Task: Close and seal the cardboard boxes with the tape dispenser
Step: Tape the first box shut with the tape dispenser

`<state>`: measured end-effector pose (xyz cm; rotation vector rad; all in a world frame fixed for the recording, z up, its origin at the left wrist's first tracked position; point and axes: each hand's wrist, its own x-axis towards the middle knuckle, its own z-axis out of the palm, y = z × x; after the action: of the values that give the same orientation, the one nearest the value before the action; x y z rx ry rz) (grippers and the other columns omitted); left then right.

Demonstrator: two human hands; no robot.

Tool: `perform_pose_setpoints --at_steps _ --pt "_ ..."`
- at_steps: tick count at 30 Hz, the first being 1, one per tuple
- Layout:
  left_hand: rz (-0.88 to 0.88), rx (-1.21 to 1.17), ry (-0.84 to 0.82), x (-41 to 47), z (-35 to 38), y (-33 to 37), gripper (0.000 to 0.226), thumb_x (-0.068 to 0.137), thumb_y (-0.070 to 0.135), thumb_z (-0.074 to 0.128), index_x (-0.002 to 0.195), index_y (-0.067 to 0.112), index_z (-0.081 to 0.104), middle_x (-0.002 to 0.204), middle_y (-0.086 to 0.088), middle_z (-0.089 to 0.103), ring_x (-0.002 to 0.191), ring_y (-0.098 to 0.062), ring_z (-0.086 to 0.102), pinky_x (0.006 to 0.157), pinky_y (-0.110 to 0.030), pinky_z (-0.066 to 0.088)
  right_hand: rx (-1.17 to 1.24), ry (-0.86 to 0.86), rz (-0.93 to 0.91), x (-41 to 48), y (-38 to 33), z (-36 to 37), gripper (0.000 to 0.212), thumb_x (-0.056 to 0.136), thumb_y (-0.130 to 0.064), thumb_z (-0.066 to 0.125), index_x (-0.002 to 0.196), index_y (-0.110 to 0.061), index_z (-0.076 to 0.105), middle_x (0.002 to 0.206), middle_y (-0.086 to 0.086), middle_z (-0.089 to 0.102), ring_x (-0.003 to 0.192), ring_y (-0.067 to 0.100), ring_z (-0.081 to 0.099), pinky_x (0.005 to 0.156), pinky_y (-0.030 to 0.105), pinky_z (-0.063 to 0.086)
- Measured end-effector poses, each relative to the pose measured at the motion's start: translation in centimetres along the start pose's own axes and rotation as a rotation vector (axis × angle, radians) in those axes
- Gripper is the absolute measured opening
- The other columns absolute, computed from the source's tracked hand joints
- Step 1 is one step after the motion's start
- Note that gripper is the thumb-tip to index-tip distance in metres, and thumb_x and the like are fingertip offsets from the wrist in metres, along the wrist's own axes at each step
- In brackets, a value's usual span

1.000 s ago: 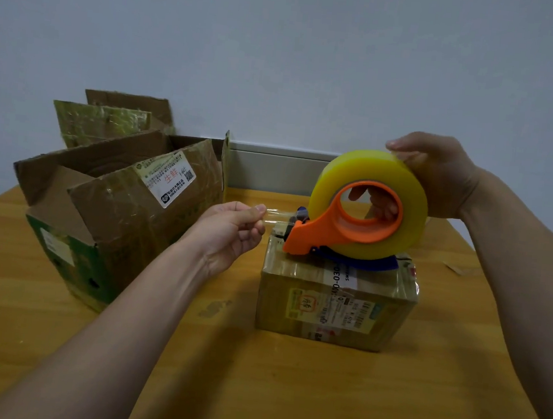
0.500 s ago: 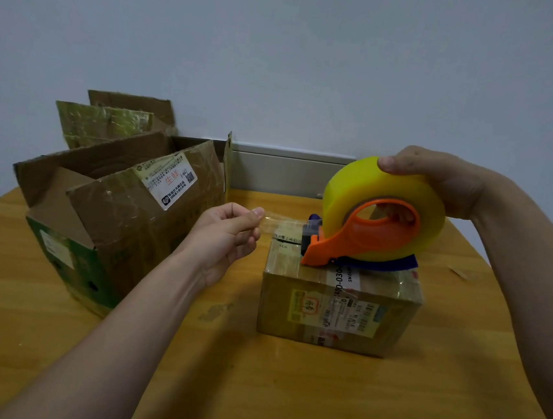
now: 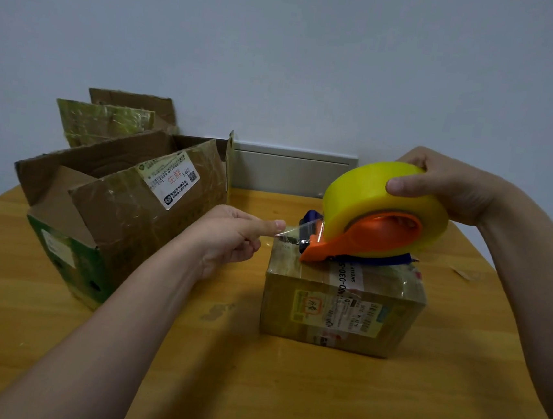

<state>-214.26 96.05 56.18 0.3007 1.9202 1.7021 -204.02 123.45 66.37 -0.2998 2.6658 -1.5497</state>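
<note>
Grips tape dispenser (image 3: 366,241) over its yellow roll with right hand (image 3: 456,189), nose down on top of closed small box (image 3: 343,303) near its left edge. Pinches clear tape end (image 3: 294,233) with left hand (image 3: 228,238) just past that edge. Open large box (image 3: 126,215) apart leftward; wooden table (image 3: 250,392) stretching in front.

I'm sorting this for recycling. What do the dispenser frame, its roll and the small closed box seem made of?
Dispenser frame: likely moulded plastic, smooth, evenly orange, faintly glossy.
Roll: probably thin plastic film; yellowish when wound, yet the strip pulled off it is clear and shiny.
Small box: brown cardboard, largely under wrinkled glossy tape and paper labels.
</note>
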Motion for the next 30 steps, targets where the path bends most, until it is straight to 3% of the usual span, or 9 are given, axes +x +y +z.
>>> perform_pose_setpoints --at_steps 4,6,8,10,13,16,21,27,30 --pt "-0.026 -0.057 -0.040 0.2 -0.5 0.3 0.065 0.059 0.032 0.089 0.112 -0.004 0.075 0.078 -0.010 0.058 0.058 -0.009 0.050 0.048 -0.016 0.046 -0.019 0.011 -0.006 0.1 -0.3 0.2 0.071 0.039 -0.072 0.091 0.068 -0.009 0.075 0.067 0.015 0.068 0.060 0.029 0.065 0.057 0.033 0.054" --pt "-0.014 -0.115 -0.048 0.3 -0.4 0.2 0.045 0.069 0.028 0.087 0.106 0.003 0.077 0.082 -0.007 0.058 0.063 -0.010 0.051 0.050 -0.019 0.045 -0.022 0.008 -0.005 0.0 -0.5 0.4 0.069 0.039 -0.073 0.090 0.068 -0.011 0.076 0.067 0.012 0.070 0.060 0.026 0.066 0.058 0.031 0.054" --pt "0.011 -0.153 -0.043 0.3 -0.2 -0.1 0.017 0.085 0.022 0.079 0.099 0.013 0.076 0.069 0.004 0.061 0.073 -0.012 0.059 0.059 -0.024 0.048 -0.020 0.011 0.000 0.0 -0.5 0.5 0.071 0.038 -0.073 0.090 0.070 -0.012 0.077 0.071 0.014 0.072 0.064 0.028 0.068 0.061 0.034 0.056" --pt "0.009 -0.297 -0.036 0.2 0.1 -0.3 0.007 0.094 0.013 0.071 0.101 0.012 0.072 0.066 0.004 0.065 0.080 -0.015 0.070 0.066 -0.026 0.056 -0.014 0.011 0.006 -0.2 -0.5 0.6 0.075 0.037 -0.073 0.091 0.076 -0.010 0.078 0.078 0.019 0.073 0.069 0.032 0.070 0.063 0.035 0.058" --pt "0.003 -0.457 -0.029 0.0 0.6 -0.2 0.009 0.095 0.004 0.067 0.104 0.004 0.070 0.074 -0.004 0.073 0.071 -0.014 0.074 0.060 -0.022 0.061 -0.007 0.015 0.008 -0.4 -0.4 0.6 0.077 0.037 -0.072 0.091 0.080 -0.009 0.078 0.084 0.022 0.074 0.072 0.033 0.072 0.064 0.035 0.060" --pt "0.069 -0.468 0.002 -0.1 0.9 -0.2 0.016 0.095 0.001 0.067 0.110 -0.001 0.068 0.078 -0.008 0.071 0.058 -0.007 0.068 0.058 -0.019 0.059 0.023 0.013 0.018 -0.6 -0.1 0.7 0.073 0.035 -0.072 0.091 0.078 -0.013 0.080 0.080 0.017 0.075 0.071 0.030 0.072 0.063 0.033 0.060" --pt "0.206 -0.463 0.060 -0.1 1.0 -0.8 0.015 0.090 0.003 0.071 0.106 0.001 0.071 0.087 -0.009 0.072 0.073 -0.011 0.072 0.062 -0.017 0.058 0.085 0.015 0.018 -0.7 0.3 1.0 0.068 0.032 -0.073 0.091 0.070 -0.017 0.079 0.070 0.006 0.074 0.063 0.021 0.072 0.058 0.027 0.057" --pt "0.231 -0.454 0.117 0.0 1.3 -2.1 0.011 0.089 0.002 0.073 0.100 0.002 0.074 0.087 -0.005 0.073 0.077 -0.013 0.072 0.065 -0.018 0.059 0.126 0.018 0.021 -0.7 1.2 1.3 0.069 0.032 -0.072 0.092 0.075 -0.018 0.081 0.075 0.007 0.076 0.066 0.021 0.074 0.061 0.028 0.059" --pt "0.335 -0.423 0.138 -0.1 1.5 -2.0 0.009 0.088 0.003 0.072 0.098 0.003 0.073 0.084 -0.005 0.070 0.076 -0.011 0.071 0.065 -0.018 0.058 0.137 0.024 0.042 -0.7 1.2 1.2 0.070 0.029 -0.071 0.092 0.071 -0.017 0.080 0.071 0.007 0.075 0.062 0.020 0.072 0.058 0.027 0.058"
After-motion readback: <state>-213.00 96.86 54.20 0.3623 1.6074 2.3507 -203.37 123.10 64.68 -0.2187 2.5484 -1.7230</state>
